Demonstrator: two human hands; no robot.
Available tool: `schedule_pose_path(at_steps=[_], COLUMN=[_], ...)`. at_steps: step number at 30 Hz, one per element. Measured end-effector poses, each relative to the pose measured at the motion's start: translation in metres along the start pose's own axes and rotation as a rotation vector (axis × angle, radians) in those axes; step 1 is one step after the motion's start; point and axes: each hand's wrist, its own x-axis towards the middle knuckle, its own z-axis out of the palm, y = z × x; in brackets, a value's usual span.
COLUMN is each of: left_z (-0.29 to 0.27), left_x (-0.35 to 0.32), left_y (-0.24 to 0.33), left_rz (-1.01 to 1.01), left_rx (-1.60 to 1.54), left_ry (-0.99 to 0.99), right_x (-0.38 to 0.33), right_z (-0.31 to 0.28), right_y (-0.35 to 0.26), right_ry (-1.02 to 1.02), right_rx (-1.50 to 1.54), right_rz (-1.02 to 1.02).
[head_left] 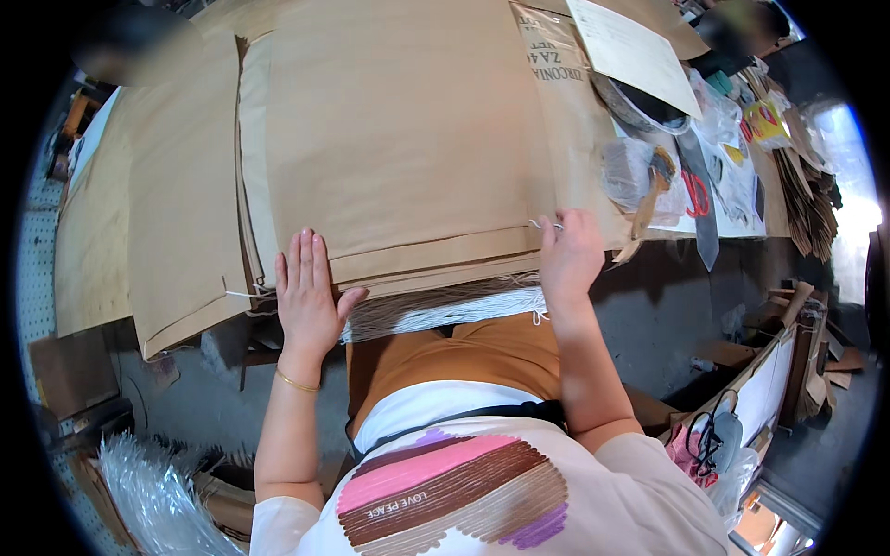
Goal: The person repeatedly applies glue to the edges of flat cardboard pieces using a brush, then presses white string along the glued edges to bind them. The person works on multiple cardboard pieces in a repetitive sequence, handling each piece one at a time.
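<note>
A stack of large brown paper bags (pixel 408 139) lies on the table in front of me. My left hand (pixel 311 283) rests flat with fingers stretched on the stack's near left edge. At the near right corner, my right hand (pixel 572 255) is closed in a pinch, and a short white string (pixel 545 224) sticks out from its fingertips. Another white string (pixel 248 295) shows at the near edge left of my left hand. Across my lap, just below the table edge, hangs a bundle of white strings (pixel 445 315).
More brown paper (pixel 185 185) lies to the left. On the right are a brush (pixel 654 185), red-handled scissors (pixel 695 195), clear plastic bags and a white sheet (pixel 635 56) over a round basin. Clear plastic strands (pixel 158 496) lie at lower left. Folded brown paper (pixel 807 199) hangs at far right.
</note>
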Motion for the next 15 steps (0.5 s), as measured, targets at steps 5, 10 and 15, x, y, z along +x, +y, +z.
schedule_pose_path(at_steps=[5,10,15], left_z=[-0.003,-0.002,-0.003], left_x=[0.002,0.002,0.002], left_y=[0.004,0.001,0.002], left_rz=[0.0,-0.002,0.002], left_rx=[0.001,0.021,-0.002], left_ry=[-0.009,0.018,0.004], right_x=[-0.006,0.001,0.002], right_z=[0.009,0.002,0.0], right_y=[0.008,0.006,0.006], right_ry=[-0.059,-0.079,-0.113], right_rx=[0.194,0.238,0.293], right_rz=[0.083,0.145,0.255])
